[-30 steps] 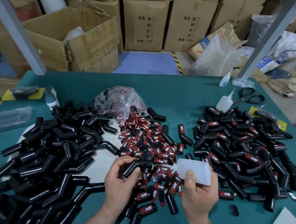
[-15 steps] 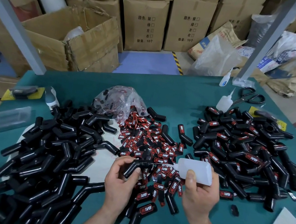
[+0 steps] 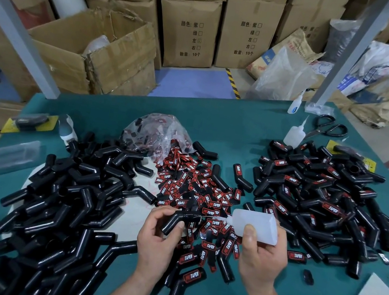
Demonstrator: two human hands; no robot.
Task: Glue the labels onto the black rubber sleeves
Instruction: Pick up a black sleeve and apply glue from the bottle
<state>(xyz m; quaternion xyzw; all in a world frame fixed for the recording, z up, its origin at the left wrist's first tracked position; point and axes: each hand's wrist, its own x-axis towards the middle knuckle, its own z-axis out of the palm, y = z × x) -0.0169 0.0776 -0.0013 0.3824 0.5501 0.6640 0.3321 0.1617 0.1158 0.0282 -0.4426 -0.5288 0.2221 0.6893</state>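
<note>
Sleeves [image 3: 320,200] right of the labels [image 3: 194,188] look done, left pile [image 3: 74,192] bare; my left hand [image 3: 158,241] grips a sleeve [image 3: 176,221], my right hand [image 3: 260,257] the bottle [image 3: 255,225].

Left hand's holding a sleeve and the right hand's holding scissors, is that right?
No. The right hand holds a glue bottle, not scissors; the left hand does hold a sleeve. The head view shows the scissors lying far back on the table.

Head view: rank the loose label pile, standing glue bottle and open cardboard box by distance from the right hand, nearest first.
1. Loose label pile, just left of the right hand.
2. Standing glue bottle, far right of table.
3. Open cardboard box, on the floor beyond the table.
</note>
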